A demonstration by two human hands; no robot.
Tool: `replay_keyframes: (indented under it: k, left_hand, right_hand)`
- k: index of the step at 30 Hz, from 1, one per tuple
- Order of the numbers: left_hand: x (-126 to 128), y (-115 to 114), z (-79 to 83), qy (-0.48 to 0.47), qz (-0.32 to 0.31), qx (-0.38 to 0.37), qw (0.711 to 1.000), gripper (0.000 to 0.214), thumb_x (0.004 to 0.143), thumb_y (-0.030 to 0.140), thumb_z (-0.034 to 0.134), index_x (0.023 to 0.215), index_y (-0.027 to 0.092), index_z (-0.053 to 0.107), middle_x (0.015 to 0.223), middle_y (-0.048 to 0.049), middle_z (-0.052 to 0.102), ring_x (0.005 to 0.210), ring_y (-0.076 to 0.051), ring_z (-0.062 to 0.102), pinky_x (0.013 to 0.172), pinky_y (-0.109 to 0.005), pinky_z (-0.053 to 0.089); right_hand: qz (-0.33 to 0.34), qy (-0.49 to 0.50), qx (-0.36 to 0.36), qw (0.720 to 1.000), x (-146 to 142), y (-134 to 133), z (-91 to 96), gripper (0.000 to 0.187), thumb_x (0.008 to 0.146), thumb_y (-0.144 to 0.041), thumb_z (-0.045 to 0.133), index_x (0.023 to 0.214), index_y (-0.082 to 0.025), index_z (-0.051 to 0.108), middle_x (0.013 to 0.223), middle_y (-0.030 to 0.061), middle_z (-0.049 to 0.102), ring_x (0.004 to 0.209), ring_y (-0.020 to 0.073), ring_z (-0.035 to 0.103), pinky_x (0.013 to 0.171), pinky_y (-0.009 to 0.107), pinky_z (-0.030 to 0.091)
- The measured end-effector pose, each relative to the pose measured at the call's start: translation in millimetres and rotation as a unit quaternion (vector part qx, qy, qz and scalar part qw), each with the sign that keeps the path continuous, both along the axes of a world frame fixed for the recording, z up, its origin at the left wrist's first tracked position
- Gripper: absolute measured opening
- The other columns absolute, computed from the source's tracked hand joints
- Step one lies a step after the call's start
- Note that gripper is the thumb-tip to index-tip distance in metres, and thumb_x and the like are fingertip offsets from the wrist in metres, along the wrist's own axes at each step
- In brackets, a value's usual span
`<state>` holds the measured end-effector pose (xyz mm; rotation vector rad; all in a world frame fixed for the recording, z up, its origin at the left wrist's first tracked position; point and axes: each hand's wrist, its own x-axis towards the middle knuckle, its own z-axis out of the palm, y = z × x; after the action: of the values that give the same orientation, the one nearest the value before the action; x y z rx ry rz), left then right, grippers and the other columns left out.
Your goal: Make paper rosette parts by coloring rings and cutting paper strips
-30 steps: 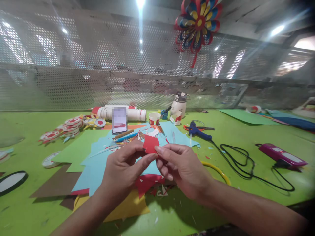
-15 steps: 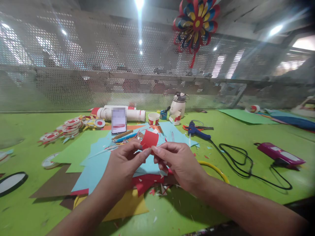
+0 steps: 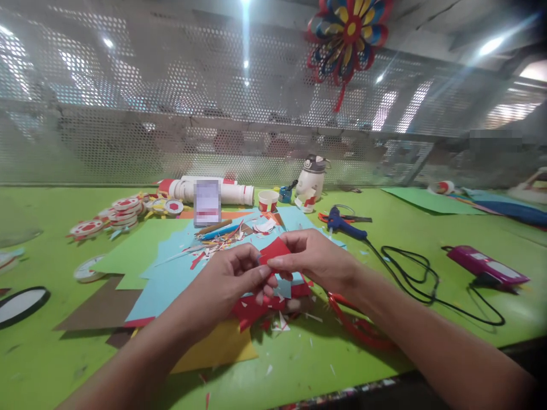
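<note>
Held between my two hands above the paper pile is a small piece of red paper (image 3: 274,249). My left hand (image 3: 244,277) is closed in a pinch at its lower left edge. My right hand (image 3: 316,259) pinches it from the right, thumb tip close to the left thumb. Fingers hide part of the paper. Below them are light blue sheets (image 3: 171,285), dark red paper (image 3: 260,310) and scattered white and red scraps (image 3: 280,323). A red looped thing (image 3: 356,330) lies partly hidden under my right forearm.
Behind stand a phone (image 3: 207,203), white paper cups (image 3: 268,201) and a bottle (image 3: 311,177). A blue glue gun (image 3: 346,223) with its black cord lies right, near a purple power strip (image 3: 485,266). Cup-base wheels (image 3: 123,213) are stacked left. A paper flower (image 3: 351,28) hangs above.
The red paper has moved right and slightly lower, and is tilted. My right hand has shifted up around its right side. A red looped thing now shows where a yellow curve was.
</note>
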<state>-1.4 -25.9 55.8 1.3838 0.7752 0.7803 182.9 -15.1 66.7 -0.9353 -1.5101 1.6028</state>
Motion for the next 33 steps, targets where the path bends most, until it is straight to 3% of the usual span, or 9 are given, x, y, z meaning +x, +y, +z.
replay_keyframes:
  k: [3,18,33]
  left_hand:
    - [0,0,0.0,-0.008,0.001,-0.003,1.0,0.018,0.083,0.029,0.062,0.078,0.013,0.058,0.068,0.0001,0.063,0.055,-0.008,0.054,0.056,-0.021,0.043]
    - [5,2,-6.0,-0.05,0.053,-0.021,0.997,0.016,0.08,0.029,0.065,0.077,0.015,0.058,0.07,-0.0009,0.065,0.058,-0.01,0.057,0.055,-0.023,0.042]
    - [2,6,-11.2,-0.076,0.039,-0.079,0.993,0.02,0.076,0.029,0.07,0.074,0.014,0.058,0.066,-0.0014,0.066,0.056,-0.009,0.057,0.054,-0.021,0.04]
  right_hand:
    - [0.0,0.032,-0.013,0.999,-1,3,-4.5,0.008,0.068,-0.016,0.074,0.067,-0.011,0.068,0.061,0.0003,0.064,0.053,0.0087,0.05,0.056,0.025,0.036]
    - [-0.007,0.072,-0.034,0.997,-5,8,-16.1,0.013,0.07,-0.023,0.074,0.071,-0.014,0.065,0.059,0.0004,0.062,0.054,0.0116,0.053,0.056,0.027,0.033]
    - [0.006,0.078,-0.055,0.995,-3,9,-20.0,0.015,0.071,-0.025,0.075,0.071,-0.014,0.066,0.061,-0.0001,0.063,0.055,0.0104,0.052,0.057,0.026,0.036]
